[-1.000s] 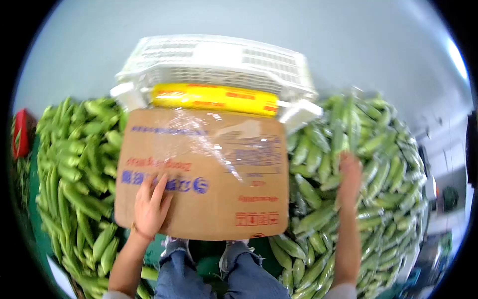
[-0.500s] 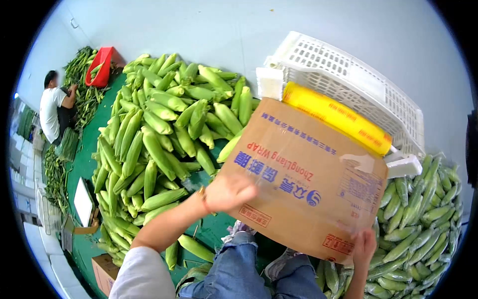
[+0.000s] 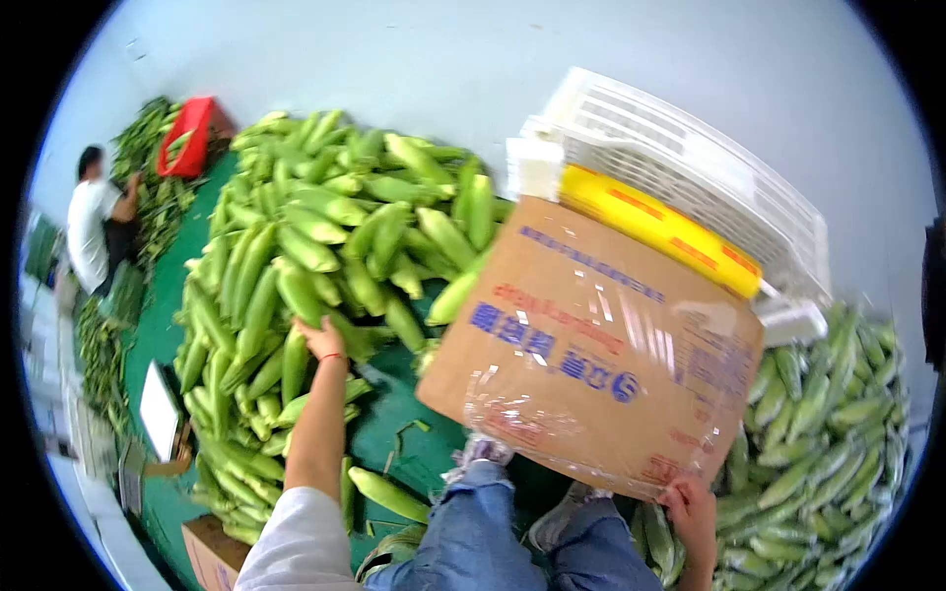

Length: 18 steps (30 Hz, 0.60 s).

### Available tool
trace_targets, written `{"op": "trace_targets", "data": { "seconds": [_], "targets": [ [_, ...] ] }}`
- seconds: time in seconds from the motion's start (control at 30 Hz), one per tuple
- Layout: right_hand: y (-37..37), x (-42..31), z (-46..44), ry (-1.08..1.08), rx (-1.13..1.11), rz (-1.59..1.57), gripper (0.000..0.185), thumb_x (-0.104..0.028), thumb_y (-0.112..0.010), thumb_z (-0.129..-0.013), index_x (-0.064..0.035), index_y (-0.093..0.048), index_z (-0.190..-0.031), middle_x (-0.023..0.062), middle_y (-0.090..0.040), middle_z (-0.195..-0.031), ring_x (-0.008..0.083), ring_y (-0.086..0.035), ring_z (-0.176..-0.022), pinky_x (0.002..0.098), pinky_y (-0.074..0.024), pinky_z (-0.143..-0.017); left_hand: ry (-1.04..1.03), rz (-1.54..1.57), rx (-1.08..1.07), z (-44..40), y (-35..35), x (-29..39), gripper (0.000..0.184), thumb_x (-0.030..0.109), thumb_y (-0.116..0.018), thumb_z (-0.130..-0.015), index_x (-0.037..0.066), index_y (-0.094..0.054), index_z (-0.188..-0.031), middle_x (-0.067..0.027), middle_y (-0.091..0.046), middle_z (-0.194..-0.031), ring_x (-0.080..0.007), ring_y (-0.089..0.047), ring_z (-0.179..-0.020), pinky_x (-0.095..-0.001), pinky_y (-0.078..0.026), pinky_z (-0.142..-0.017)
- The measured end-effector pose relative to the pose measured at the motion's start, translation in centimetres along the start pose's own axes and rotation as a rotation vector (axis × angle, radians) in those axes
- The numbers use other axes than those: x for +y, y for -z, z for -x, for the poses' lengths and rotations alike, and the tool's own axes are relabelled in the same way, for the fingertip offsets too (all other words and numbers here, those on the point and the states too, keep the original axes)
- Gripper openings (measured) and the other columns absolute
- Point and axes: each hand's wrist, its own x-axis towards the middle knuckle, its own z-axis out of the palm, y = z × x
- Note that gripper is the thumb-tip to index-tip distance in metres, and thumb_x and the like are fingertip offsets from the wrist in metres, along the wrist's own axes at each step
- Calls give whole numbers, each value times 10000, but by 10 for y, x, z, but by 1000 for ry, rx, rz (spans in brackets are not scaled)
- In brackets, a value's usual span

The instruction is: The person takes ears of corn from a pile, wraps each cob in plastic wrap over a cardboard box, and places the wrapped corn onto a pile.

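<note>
My left hand reaches into the big heap of green corn, its fingers around the lower end of an unwrapped ear of corn. My right hand pinches the edge of clear plastic film at the near right corner of a printed cardboard box. That film lies stretched and shiny over the box top. Behind the box, a yellow film roll rests between white foam blocks.
Film-wrapped ears are piled on the right. A white plastic crate stands against the wall. At far left, a person works beside husks and a red basket. A loose ear lies near my feet.
My left hand has moved from above the box leftward onto the corn heap, taking hold of an ear. Film now covers the near part of the box top. My right hand stays near its corner.
</note>
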Motion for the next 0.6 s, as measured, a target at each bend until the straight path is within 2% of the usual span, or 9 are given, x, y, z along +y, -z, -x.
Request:
{"op": "trace_targets", "data": {
  "seconds": [0.03, 0.07, 0.13, 0.2, 0.27, 0.33, 0.4, 0.5, 0.6],
  "targets": [
    [5, -7, 3, -57, -12, -52, 61, -73, -565, -912, -15, -583, -916, 94, -670, -747, 155, -643, -645, 273, -502, -615, -58, 215, 1, 4, -6, 0, 751, 229, -582, -948, 151, -120, -1537, -196, -410, -1453, -405, -476, -1241, -457, -418, -1010],
    [5, -23, 1, -109, -20, -106, 67, -72, -555, -921, -11, -582, -916, 92, -671, -752, 157, -644, -640, 274, -505, -611, 230, 431, -92, 28, 7, 39, 693, 233, -557, -969, 154, -154, -1528, -153, -488, -1369, -338, -551, -1118, -461, -468, -932],
    [1, -30, 3, -169, -6, -203, 84, -74, -539, -937, -2, -579, -921, 88, -671, -764, 156, -646, -640, 275, -509, -607, 362, 770, -453, 83, 50, 101, 541, 233, -511, -999, 162, -274, -1480, -98, -551, -1182, -236, -575, -956, -388, -522, -757],
    [-6, -21, 1, -163, 14, -267, 100, -77, -528, -950, 8, -575, -930, 85, -671, -776, 152, -650, -649, 274, -513, -607, 10, 620, -596, 153, 79, 141, 579, 187, -478, -1011, 116, -210, -1520, -102, -476, -1353, -212, -535, -1093, -339, -475, -893],
    [-7, -29, -3, -163, 46, -186, 90, -91, -535, -946, -12, -576, -934, 89, -672, -755, 186, -664, -647, 302, -521, -610, -787, 204, -672, 192, 96, 168, 626, 75, -578, -915, 35, -303, -1475, -140, -475, -1367, -262, -514, -1177, -345, -415, -996],
    [-12, -36, 3, -162, 100, -38, 78, -93, -541, -939, -25, -578, -930, 92, -672, -733, 209, -674, -646, 318, -521, -608, -1294, -124, -814, 244, 111, 243, 430, 90, -695, -785, 67, -610, -1206, -164, -588, -1181, -326, -601, -1039, -368, -513, -848],
    [-17, -41, 4, -143, 179, 167, 65, -81, -545, -928, -30, -584, -921, 94, -672, -711, 219, -680, -645, 323, -514, -602, -1687, 81, -863, 289, 92, 266, 464, 140, -702, -743, 228, -646, -1195, -67, -634, -1084, -212, -653, -888, -318, -531, -701],
    [-11, -56, 16, -159, 182, 350, 57, -77, -535, -924, -40, -578, -916, 102, -668, -702, 247, -684, -658, 341, -520, -613, -1842, 112, -1121, 329, 59, 276, 478, 184, -700, -756, 235, -633, -1227, -43, -651, -1066, -217, -654, -893, -321, -536, -703],
    [9, -61, 22, -17, 229, -599, 197, -213, -596, -913, -49, -536, -1004, 137, -671, -869, 327, -664, -840, 394, -522, -769, -1590, -66, -1472, 330, 43, 280, 505, 209, -723, -759, 219, -620, -1253, -44, -651, -1107, -231, -646, -924, -339, -539, -764]
  ]
}}
